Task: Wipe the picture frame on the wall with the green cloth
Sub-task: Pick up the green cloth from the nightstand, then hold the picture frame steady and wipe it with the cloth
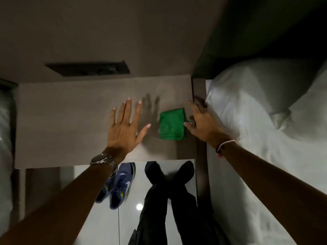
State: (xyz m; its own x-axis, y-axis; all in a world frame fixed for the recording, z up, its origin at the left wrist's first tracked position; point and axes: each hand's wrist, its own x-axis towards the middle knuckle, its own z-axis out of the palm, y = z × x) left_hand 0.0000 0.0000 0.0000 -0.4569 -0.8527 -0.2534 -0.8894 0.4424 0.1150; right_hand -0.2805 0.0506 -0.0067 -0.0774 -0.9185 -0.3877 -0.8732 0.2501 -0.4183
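While fingers (127, 110) splay, folded green cloth (171, 123) lengthwise away, right hand (201, 121) beside.

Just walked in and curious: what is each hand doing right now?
Left hand: open, fingers spread, holding nothing.
Right hand: open, at the edge of the green cloth, not gripping it yet.

Your left hand (123, 128) hovered flat and spread over the grey bedside table (70, 121), fingers apart, a metal watch (104, 160) on its wrist. Your right hand (203, 123) reached to the right edge of the folded green cloth (170, 123) lying on that table, thumb touching it. A white pillow (256, 96) lay to the right, blue sneakers (120, 184) on the glossy floor below
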